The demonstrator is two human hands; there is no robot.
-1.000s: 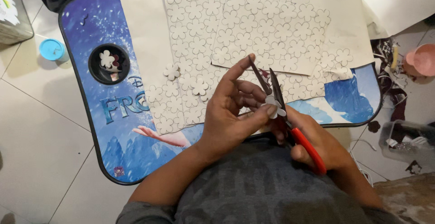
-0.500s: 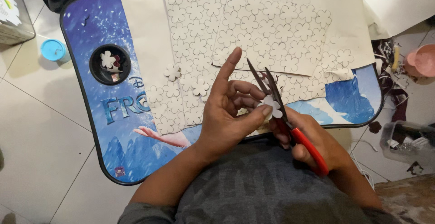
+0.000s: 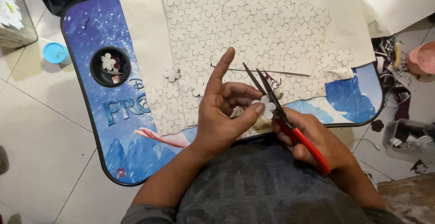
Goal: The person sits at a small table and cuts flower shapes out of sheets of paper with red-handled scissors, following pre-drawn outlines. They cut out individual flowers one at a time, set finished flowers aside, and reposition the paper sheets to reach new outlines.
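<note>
Over your lap, your left hand (image 3: 226, 110) pinches the paper flower (image 3: 267, 106) (index finger raised). Your right hand (image 3: 317, 140) grips the scissors (image 3: 283, 115), blades parted; turn the flower, not the blades.

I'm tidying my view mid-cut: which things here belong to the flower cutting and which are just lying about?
In use:
- left hand pinching the small white flower cutout
- right hand working the red-handled scissors
- sheets of outlined flowers
- cup hole with cut flowers in the blue lap table

Lying about:
- blue lid
- pink bowl
- scraps on the floor

One scissors (image 3: 290, 124), two hands, one lap table (image 3: 90, 129).
</note>
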